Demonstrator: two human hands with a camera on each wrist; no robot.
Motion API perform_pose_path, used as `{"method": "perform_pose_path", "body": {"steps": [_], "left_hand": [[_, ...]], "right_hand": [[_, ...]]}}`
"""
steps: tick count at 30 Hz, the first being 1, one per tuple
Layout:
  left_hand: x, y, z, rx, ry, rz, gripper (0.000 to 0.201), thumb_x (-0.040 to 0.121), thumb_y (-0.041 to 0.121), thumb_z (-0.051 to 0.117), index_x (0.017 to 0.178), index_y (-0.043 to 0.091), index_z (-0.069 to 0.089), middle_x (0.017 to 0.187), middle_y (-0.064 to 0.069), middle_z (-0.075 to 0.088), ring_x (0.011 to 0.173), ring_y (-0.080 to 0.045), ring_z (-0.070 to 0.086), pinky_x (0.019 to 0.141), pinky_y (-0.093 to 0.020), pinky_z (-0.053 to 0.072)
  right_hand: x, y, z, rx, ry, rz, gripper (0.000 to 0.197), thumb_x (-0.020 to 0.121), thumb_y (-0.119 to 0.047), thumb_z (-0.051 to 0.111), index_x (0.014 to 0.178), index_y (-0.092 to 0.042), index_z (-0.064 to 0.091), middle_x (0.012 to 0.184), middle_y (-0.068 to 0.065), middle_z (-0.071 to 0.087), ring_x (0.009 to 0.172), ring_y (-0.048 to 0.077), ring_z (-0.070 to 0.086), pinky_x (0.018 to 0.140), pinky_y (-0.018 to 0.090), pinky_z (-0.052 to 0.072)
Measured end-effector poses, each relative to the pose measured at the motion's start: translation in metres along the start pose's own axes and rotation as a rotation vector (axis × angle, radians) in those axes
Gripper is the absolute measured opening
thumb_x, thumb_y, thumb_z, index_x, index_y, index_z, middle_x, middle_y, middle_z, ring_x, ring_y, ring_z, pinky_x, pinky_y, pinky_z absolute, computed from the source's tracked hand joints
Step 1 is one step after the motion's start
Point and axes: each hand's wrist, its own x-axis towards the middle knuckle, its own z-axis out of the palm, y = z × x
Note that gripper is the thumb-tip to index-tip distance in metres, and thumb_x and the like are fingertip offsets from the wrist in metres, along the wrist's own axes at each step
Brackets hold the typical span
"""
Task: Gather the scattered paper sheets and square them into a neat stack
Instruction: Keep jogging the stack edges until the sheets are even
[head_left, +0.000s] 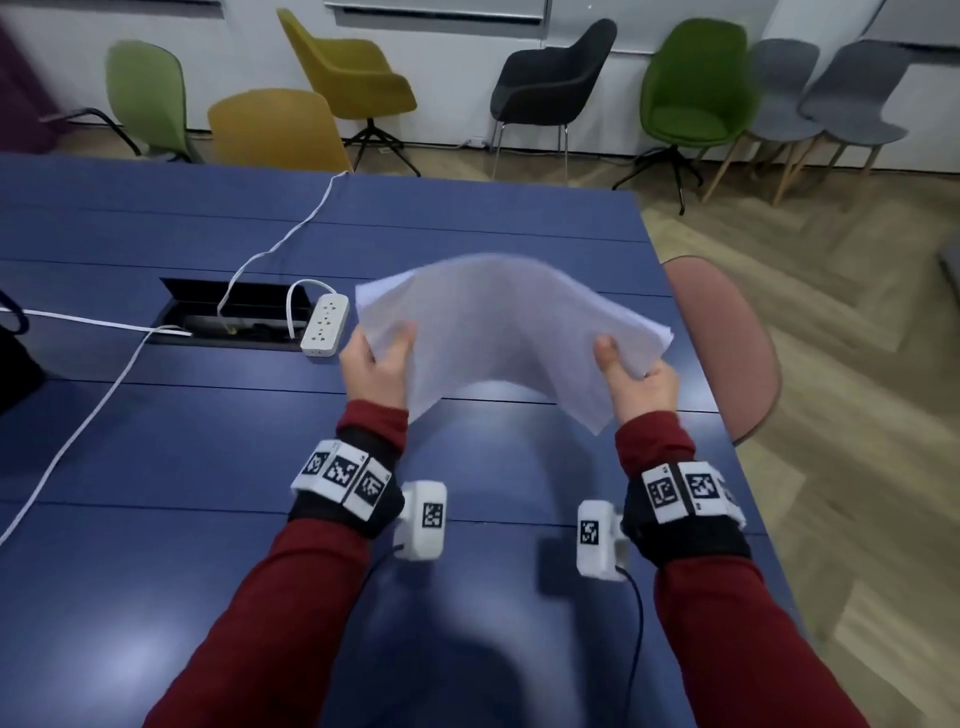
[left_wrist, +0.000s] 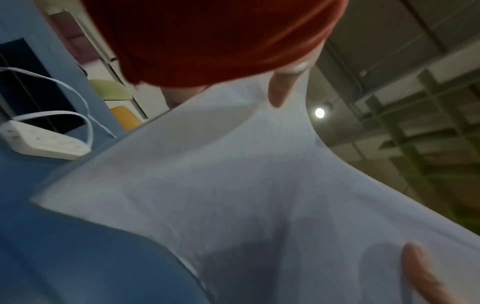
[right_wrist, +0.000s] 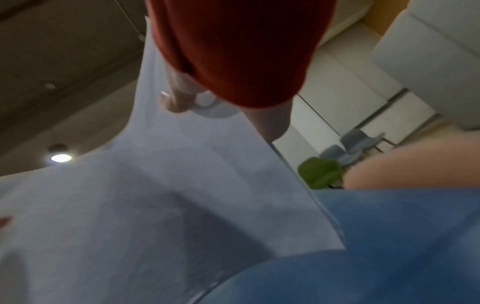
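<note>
Paper sheets (head_left: 511, 332) arch above the blue surface (head_left: 156, 441), right of the power strip (head_left: 324, 325); your left hand (head_left: 376, 364) and right hand (head_left: 636, 382) pinch opposite edges, corners fanned.

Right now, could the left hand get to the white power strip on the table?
Probably not without letting go: the left hand grips the paper sheets together with the right hand. The power strip lies close beside it, with nothing between.

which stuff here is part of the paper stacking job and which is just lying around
Job: paper sheets, left hand, right hand.
Lying about: power strip, white cable, pink chair, blue table.
</note>
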Motion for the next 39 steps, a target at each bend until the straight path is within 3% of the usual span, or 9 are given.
{"method": "perform_pose_path", "body": {"steps": [3,7,11,16,22,28,31,35,39], "left_hand": [[-0.018,-0.042,-0.01,0.184,-0.004,-0.026,0.044,0.066,0.008,0.045,0.109,0.01,0.056,0.104,-0.006,0.058,0.095,-0.019,0.054,0.091,-0.028,0.044],[-0.042,-0.082,-0.013,0.297,0.113,-0.213,0.02,0.077,0.0,0.051,0.095,0.004,0.06,0.09,-0.009,0.061,0.087,-0.024,0.058,0.087,-0.038,0.049],[-0.03,-0.077,-0.013,0.31,0.082,-0.223,0.02,0.078,-0.006,0.048,0.09,0.001,0.061,0.084,-0.008,0.059,0.076,-0.017,0.053,0.078,-0.028,0.044],[-0.024,-0.072,-0.022,0.255,0.068,-0.219,0.014,0.067,0.007,0.045,0.075,0.007,0.057,0.064,0.005,0.05,0.061,-0.004,0.044,0.06,-0.014,0.041],[-0.02,-0.059,-0.007,0.167,-0.021,-0.326,0.009,0.053,0.006,0.046,0.056,0.014,0.046,0.059,0.001,0.044,0.056,-0.012,0.04,0.042,-0.008,0.035],[-0.023,-0.057,-0.007,0.185,0.096,-0.432,0.029,0.073,-0.009,0.048,0.053,0.011,0.045,0.059,-0.001,0.04,0.055,-0.013,0.034,0.035,-0.006,0.03],[-0.014,-0.044,-0.005,0.107,0.146,-0.382,0.027,0.071,-0.008,0.047,0.053,0.011,0.042,0.06,0.0,0.038,0.056,-0.012,0.034,0.039,-0.006,0.03],[-0.014,-0.042,-0.002,0.162,0.134,-0.287,0.024,0.069,-0.008,0.04,0.06,0.013,0.046,0.062,0.0,0.043,0.062,-0.018,0.04,0.042,-0.006,0.032],[-0.019,-0.045,-0.011,0.437,0.108,-0.253,0.021,0.069,0.017,0.046,0.083,0.019,0.061,0.082,0.001,0.061,0.095,-0.028,0.058,0.094,-0.029,0.043]], "right_hand": [[-0.011,0.05,-0.008,-0.157,-0.015,0.155,0.014,0.079,-0.021,0.071,0.086,-0.011,0.064,0.078,0.002,0.064,0.07,0.011,0.061,0.054,0.004,0.049],[-0.022,0.096,-0.02,-0.33,-0.035,0.243,0.012,0.079,-0.016,0.069,0.088,-0.008,0.065,0.086,0.009,0.066,0.085,0.023,0.064,0.087,0.046,0.054],[-0.014,0.096,-0.018,-0.331,0.026,0.232,0.014,0.078,-0.017,0.07,0.089,-0.008,0.069,0.082,0.007,0.067,0.083,0.02,0.064,0.087,0.046,0.054],[-0.017,0.088,-0.029,-0.222,-0.028,0.229,0.025,0.078,-0.019,0.072,0.093,0.0,0.066,0.087,0.009,0.066,0.072,0.016,0.061,0.059,0.011,0.05],[-0.008,0.07,-0.014,0.009,0.057,0.229,0.04,0.077,-0.035,0.066,0.106,-0.008,0.062,0.109,0.014,0.065,0.101,0.025,0.06,0.095,0.037,0.047],[-0.012,0.077,-0.013,-0.255,-0.006,0.144,0.019,0.082,0.002,0.06,0.101,0.002,0.063,0.09,0.009,0.062,0.074,0.015,0.061,0.086,0.037,0.052],[-0.003,0.064,-0.017,-0.19,-0.01,0.06,0.02,0.081,0.007,0.059,0.096,-0.006,0.06,0.079,0.0,0.061,0.056,-0.012,0.059,0.066,0.013,0.051],[0.005,0.06,-0.02,-0.152,-0.047,0.052,0.022,0.081,0.002,0.063,0.101,-0.005,0.058,0.084,0.004,0.063,0.069,0.004,0.062,0.073,0.016,0.05],[-0.005,0.075,-0.025,-0.274,-0.126,0.066,0.019,0.082,0.002,0.059,0.089,-0.015,0.057,0.074,-0.001,0.056,0.065,0.004,0.054,0.062,0.007,0.044]]}}
